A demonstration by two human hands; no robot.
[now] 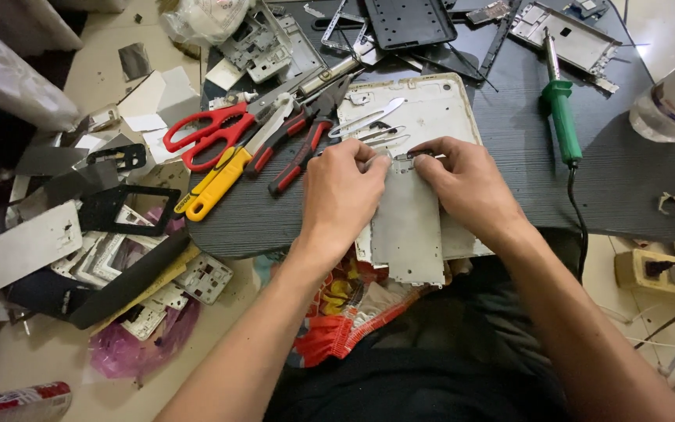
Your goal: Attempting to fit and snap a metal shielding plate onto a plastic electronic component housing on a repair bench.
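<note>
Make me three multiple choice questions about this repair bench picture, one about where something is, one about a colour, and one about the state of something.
1. Where does the green-handled soldering iron lie?
A. right of both hands on the dark table
B. on the floor at the left
C. in the person's lap

2. What colour are the handles of the scissors?
A. blue
B. red
C. white

3. How is the thin grey metal plate held?
A. lying untouched
B. by one hand only
C. gripped by both hands at its top edge

Answers: 1 A, it rests on the dark table beyond the right hand. 2 B, both loops are red. 3 C, the left hand and right hand pinch its top corners.
</note>
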